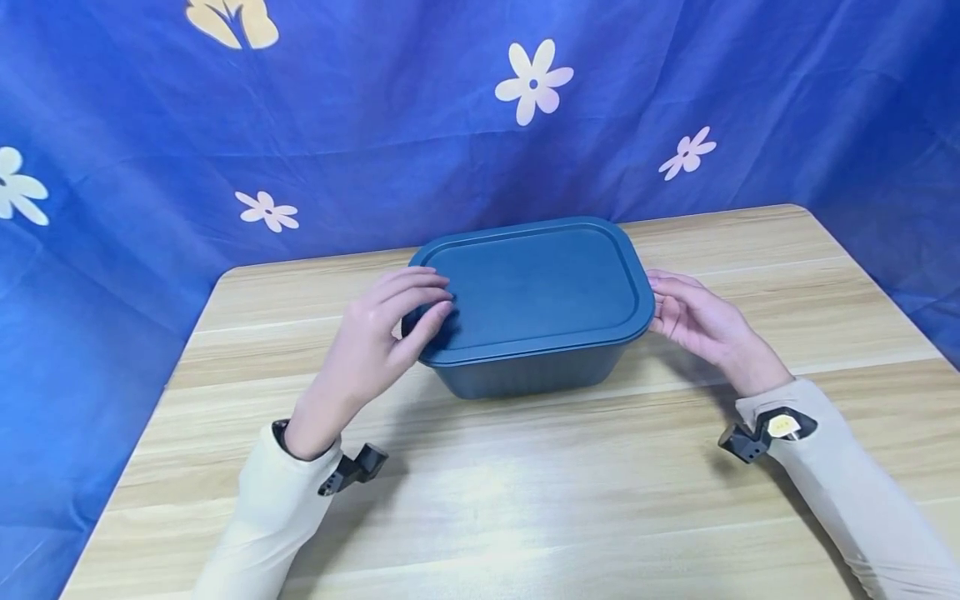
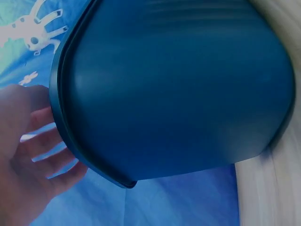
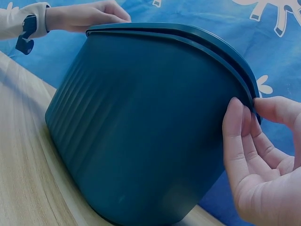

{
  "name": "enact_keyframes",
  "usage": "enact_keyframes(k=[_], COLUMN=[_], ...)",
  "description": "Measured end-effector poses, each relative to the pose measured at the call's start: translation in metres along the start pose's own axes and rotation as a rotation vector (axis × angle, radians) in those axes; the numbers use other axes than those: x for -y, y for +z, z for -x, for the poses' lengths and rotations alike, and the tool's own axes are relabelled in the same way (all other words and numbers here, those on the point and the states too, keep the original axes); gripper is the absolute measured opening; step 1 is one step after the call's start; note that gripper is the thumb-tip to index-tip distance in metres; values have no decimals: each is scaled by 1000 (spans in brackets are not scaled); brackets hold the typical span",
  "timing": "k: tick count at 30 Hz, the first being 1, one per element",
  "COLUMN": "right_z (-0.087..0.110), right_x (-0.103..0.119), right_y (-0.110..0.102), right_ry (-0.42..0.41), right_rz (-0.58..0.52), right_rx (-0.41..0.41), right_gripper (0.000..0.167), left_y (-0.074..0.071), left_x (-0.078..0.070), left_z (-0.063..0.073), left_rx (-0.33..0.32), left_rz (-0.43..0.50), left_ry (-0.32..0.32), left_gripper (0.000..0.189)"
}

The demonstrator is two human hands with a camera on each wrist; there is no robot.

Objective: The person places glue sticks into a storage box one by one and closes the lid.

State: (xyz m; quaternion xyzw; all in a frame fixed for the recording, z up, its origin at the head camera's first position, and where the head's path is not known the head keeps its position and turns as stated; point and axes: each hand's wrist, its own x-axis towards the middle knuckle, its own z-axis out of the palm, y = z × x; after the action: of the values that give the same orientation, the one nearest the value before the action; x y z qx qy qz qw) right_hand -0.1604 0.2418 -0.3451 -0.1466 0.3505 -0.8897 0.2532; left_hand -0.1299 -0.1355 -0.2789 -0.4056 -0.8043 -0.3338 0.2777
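A dark blue lidded storage box [image 1: 525, 375] stands on the table, longer from side to side than front to back. Its flat lid [image 1: 540, 283] has rounded corners and a raised border. My left hand [image 1: 386, 321] lies over the lid's left end, fingers and thumb gently bent on top. At the right end my right hand [image 1: 701, 321] pinches the lid's edge, thumb at the outer rim and fingertips [image 3: 233, 106] underneath, against the box wall. In the right wrist view a thin gap shows between lid and box rim near that hand. What the box contains is hidden.
The light wood-grain table [image 1: 495, 500] has rounded back corners. Blue cloth [image 1: 390, 125] with pale flowers hangs behind it and at both sides. Black wrist cameras [image 1: 356, 468] sit on the cream sleeves [image 1: 262, 525].
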Motion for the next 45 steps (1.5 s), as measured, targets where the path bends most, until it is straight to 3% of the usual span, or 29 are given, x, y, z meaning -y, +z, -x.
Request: enact_keyframes(k=[7,14,19,21,24,27,29,31,33,38,41,45], right_z=[-1,-3,0,2,5,4,2,0,-3,-10,-12,-13], right_x=[0,1,6,11,19,24,27,28,28,26,25,25], right_y=[2,1,5,10,24,41,53,62,68,74,74,75], right_ry=[10,14,-5,-44,-175,-277,-289,-263,-224,-112,-71,-34], right_rz=[0,2,102,209,492,956,1270,1547,1732,1907,1949,1978], right_rx=[-1,1,-63,-111,-220,-372,-445,-441,-381,-185,-140,-119], right_gripper=[23,25,26,25,19,24,33,41,47,59,61,62], left_y=[-2,-11,-18,-20,-23,-25,-25,-24,-22,-18,-16,-15], left_x=[10,16,15,13,8,1,-2,-3,-4,-2,-1,-1], left_z=[3,7,5,3,-3,-10,-15,-17,-19,-18,-17,-15], left_rx=[-60,-121,-89,-41,81,229,321,402,477,625,664,670], left_rz=[-36,-93,-124,-150,-181,-195,-211,-241,-264,-303,-315,-324], left_ry=[-101,-288,-403,-412,-402,-412,-431,-456,-478,-522,-529,-534], left_gripper=[11,13,15,20,33,47,54,60,64,70,71,73])
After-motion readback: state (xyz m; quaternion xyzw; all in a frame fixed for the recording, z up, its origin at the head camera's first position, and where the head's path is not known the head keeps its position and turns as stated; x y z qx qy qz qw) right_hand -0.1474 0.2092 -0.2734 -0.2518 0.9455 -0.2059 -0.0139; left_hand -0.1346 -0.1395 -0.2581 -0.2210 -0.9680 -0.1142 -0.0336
